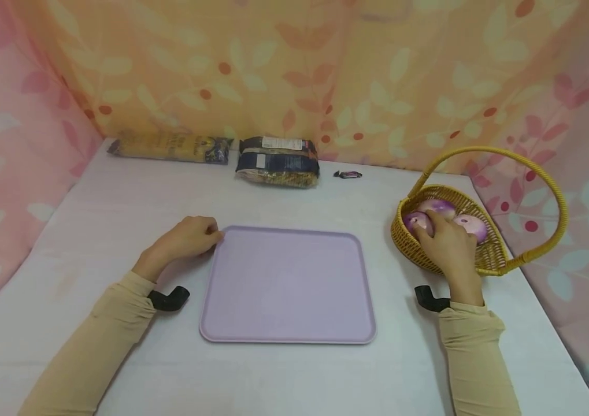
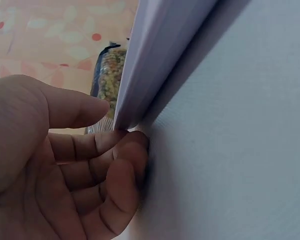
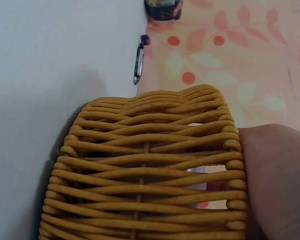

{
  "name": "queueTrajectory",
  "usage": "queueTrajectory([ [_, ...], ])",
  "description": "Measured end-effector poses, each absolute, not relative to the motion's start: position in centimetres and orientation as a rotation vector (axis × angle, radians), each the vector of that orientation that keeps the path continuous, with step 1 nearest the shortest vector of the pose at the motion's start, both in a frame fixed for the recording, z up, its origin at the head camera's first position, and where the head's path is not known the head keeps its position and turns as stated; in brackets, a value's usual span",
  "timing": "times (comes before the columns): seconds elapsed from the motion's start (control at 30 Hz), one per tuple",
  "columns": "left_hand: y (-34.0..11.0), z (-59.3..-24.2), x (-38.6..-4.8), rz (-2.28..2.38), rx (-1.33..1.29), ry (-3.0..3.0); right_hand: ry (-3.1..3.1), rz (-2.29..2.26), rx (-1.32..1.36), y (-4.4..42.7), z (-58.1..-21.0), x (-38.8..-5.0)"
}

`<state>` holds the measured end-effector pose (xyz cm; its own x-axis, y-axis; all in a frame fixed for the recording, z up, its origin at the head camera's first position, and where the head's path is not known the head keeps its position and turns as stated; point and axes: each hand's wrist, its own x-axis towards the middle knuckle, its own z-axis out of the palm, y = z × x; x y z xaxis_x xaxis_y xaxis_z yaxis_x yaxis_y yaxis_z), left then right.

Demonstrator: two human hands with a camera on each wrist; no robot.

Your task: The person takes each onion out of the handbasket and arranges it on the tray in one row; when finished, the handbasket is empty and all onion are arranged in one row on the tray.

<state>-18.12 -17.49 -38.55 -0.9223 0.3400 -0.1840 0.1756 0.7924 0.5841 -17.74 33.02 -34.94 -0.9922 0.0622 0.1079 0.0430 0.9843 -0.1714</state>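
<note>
A lilac rectangular tray [image 1: 289,286] lies on the white table before me. My left hand [image 1: 190,236] is at its far left corner. In the left wrist view, the thumb and index finger of that hand [image 2: 65,155] pinch the tray's rim [image 2: 157,55], the other fingers curled beneath. At right, my right hand [image 1: 450,245] reaches into a yellow wicker basket [image 1: 414,248], its thumb and fingers on a purple-and-white onion [image 1: 417,221]. Two more onions, one behind [image 1: 440,207] and one at right [image 1: 473,227], sit beside it. The basket wall [image 3: 145,175] hides those fingertips in the right wrist view.
Along the back lie a long yellow packet [image 1: 169,147], a dark packet with a clear lower part [image 1: 277,163] and a small wrapped candy [image 1: 348,174]. The basket's tall handle [image 1: 559,202] arches over its right side. Floral curtains [image 1: 294,75] hang behind and at both sides.
</note>
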Motion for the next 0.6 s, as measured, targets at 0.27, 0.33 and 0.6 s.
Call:
queueTrajectory([
  [0.27,-17.5,-38.8,-18.5,0.840,0.436,2.737,-2.961,0.379,-0.081,32.7,-34.4,-17.4],
  [0.33,-17.5,-38.9,-18.5,0.852,0.450,2.722,-2.916,0.409,-0.093,32.3,-34.1,-17.0],
  [0.6,-17.6,-39.0,-18.2,0.853,0.439,2.706,-2.546,0.543,0.161,28.6,-31.8,-16.3],
])
